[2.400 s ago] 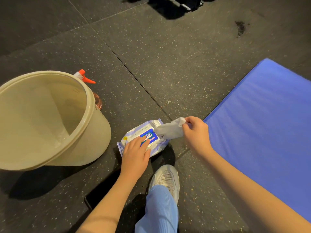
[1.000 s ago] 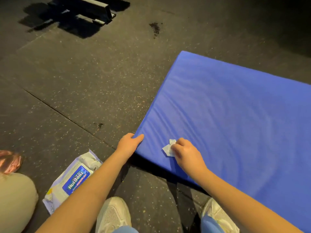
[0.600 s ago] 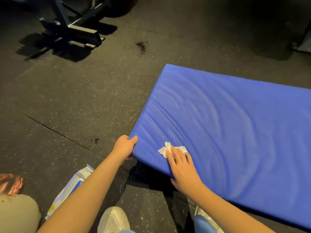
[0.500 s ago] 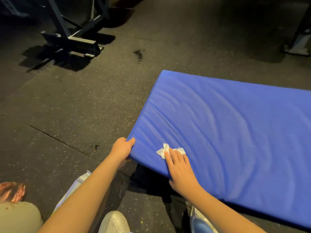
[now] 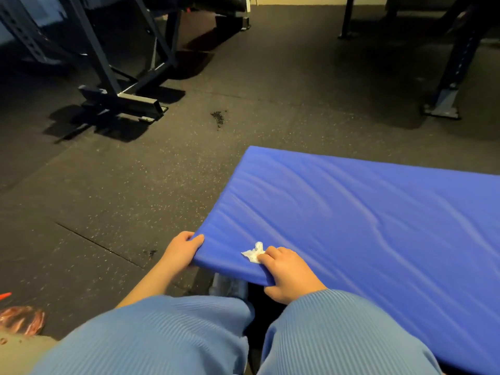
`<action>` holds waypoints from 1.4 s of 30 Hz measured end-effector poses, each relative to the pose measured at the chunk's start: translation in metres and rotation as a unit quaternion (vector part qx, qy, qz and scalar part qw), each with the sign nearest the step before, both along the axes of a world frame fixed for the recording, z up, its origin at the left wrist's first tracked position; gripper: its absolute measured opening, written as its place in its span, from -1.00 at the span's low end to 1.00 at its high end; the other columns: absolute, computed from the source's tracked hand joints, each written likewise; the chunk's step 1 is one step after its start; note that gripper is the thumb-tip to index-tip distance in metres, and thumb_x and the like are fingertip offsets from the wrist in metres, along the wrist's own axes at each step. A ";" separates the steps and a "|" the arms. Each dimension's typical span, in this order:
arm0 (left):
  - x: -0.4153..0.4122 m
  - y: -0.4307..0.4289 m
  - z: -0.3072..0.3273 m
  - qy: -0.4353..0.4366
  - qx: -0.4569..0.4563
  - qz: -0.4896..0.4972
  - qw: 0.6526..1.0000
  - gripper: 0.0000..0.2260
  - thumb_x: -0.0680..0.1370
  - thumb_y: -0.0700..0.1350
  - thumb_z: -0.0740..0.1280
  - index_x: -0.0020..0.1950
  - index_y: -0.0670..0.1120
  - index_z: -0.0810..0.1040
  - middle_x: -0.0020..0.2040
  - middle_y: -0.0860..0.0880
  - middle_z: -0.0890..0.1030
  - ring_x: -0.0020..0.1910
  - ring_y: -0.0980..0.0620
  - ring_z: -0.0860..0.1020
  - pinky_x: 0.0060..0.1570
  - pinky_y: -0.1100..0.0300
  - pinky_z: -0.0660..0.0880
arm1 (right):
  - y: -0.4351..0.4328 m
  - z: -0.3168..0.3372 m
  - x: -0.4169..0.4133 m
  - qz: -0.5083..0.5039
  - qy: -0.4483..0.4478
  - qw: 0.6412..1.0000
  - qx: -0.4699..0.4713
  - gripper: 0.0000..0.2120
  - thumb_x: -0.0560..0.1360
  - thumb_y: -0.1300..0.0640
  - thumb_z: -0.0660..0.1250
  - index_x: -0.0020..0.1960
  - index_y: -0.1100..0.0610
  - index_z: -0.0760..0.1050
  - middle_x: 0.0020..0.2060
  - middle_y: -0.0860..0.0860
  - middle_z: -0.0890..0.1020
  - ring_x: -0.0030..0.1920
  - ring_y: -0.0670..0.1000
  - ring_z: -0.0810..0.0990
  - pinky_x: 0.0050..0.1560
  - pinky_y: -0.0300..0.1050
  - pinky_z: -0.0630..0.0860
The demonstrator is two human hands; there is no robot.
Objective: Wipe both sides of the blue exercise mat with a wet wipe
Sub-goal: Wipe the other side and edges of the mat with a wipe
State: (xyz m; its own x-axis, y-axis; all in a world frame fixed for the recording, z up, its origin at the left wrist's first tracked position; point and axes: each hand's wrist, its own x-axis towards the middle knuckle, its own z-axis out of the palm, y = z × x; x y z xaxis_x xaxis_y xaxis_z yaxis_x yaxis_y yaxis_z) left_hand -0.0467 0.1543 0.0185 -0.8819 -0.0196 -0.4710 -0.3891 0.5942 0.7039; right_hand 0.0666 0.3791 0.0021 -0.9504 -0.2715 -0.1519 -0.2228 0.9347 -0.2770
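Blue mat (image 5: 365, 226) lies on the floor (image 5: 121, 198) out toward 3 o'clock, left hand (image 5: 181, 251) gripping its raised 7 o'clock corner, right hand (image 5: 290, 274) pinching the near edge plus wet wipe (image 5: 254, 254); looks light, floppy and slick, so grab edges.

Dim gym room with a black speckled rubber floor (image 5: 130, 185).
The floor is laid in large tiles, with a seam (image 5: 97, 246) running diagonally at the near left and a small dark stain (image 5: 218, 119) further out. A dark steel equipment frame (image 5: 119, 98) stands at the upper left and casts a heavy shadow. A bolted upright post (image 5: 446, 98) stands at the right, a thinner leg (image 5: 345, 23) behind it. A pale strip of wall (image 5: 297, 0) shows along the top edge.
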 end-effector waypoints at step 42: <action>0.012 -0.020 -0.120 -0.010 0.121 0.062 0.991 -0.72 0.69 -0.04 0.09 0.35 0.04 0.47 0.21 0.13 0.50 0.19 0.11 0.46 0.13 0.19 0.33 | -0.017 -0.096 -0.056 -0.006 0.102 0.974 -0.203 -0.80 0.39 0.36 0.31 -0.24 0.07 0.55 -0.26 -0.11 0.59 -0.23 0.07 0.51 -0.14 0.03 0.46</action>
